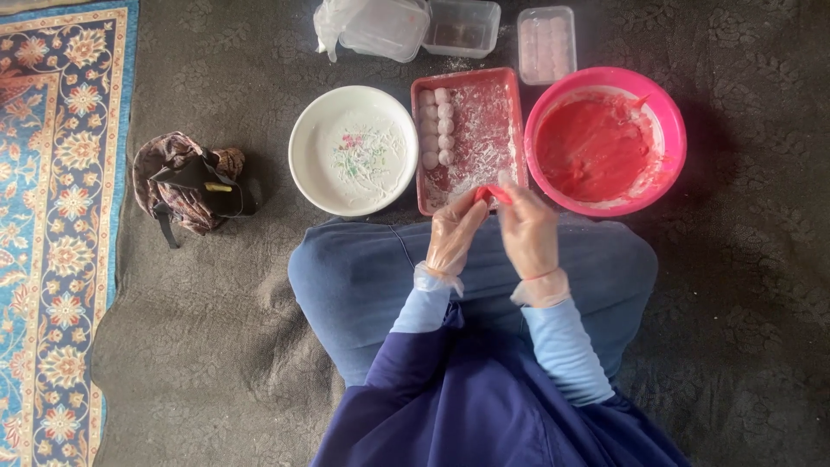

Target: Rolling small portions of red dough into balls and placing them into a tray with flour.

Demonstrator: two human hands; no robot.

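Over the near edge of the red tray, head view: gloved left hand and right hand meet, both grips pinched shut on a small red dough piece. Tray sits on the grey floor mat, floured, pale balls lined along its left side. Pink bowl of red batter just right; white plate just left. Clear containers beyond.

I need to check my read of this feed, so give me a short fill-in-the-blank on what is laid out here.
1. Both gloved hands, left hand and right hand, pinch a small ____ piece of dough.
2. The pink bowl holds red ____.
3. The floured balls lie in two rows in the red ____.
4. The white plate lies to the ____ of the tray.

Missing words: red; dough; tray; left
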